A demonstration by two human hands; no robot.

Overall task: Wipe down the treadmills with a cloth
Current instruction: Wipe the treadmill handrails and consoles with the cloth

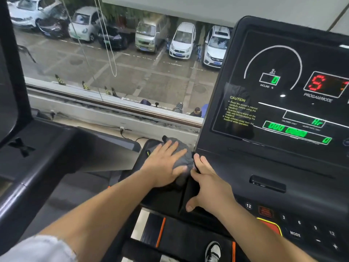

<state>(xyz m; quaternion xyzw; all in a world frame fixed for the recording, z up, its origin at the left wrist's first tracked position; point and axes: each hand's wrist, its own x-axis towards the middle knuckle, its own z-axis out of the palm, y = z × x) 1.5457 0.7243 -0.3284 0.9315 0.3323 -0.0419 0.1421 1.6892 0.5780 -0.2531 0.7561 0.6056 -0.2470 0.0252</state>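
Observation:
A grey cloth [181, 155] lies bunched on the left side tray of the black treadmill console [268, 167]. My left hand [164, 163] presses flat on the cloth with its fingers spread and straight. Just to its right, my right hand [207, 183] rests open on the console's tray area, fingertips against the console's lower left edge, thumb spread out toward me. The lit display [294, 103] shows green and red digits and a yellow caution text.
A second black treadmill [47, 154] stands close on the left. A window [122, 59] ahead looks onto parked cars. The running belt [181, 241] and a shoe [213, 251] show below. Number buttons and a red stop key [266, 212] sit lower right.

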